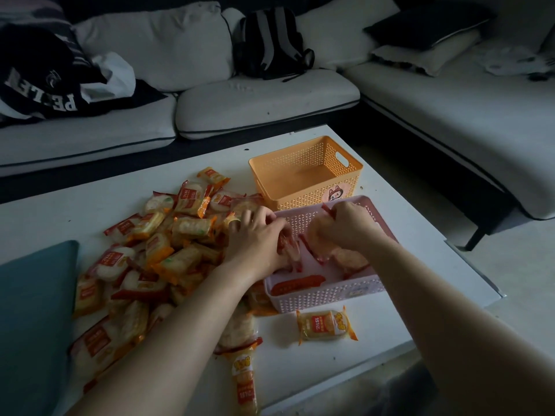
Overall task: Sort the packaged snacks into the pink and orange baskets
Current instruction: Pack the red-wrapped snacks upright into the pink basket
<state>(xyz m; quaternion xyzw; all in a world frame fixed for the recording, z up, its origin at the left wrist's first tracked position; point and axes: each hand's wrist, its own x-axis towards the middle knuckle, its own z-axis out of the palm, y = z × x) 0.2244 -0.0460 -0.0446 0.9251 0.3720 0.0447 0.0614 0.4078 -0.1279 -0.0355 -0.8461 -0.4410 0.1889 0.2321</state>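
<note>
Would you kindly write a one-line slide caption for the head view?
Left hand and right hand hold red-edged packets inside the pink basket; the orange basket behind is empty.

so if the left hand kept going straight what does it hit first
The left hand would probably meet the pink basket's far wall first, with the orange basket right behind it; depth is unclear.

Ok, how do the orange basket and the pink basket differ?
The orange basket is empty; the pink basket holds red-edged snack packets. The orange basket is taller and untouched; the pink basket is shallower, with the left hand and right hand gripping packets inside. Both are perforated plastic on the white table.
</note>
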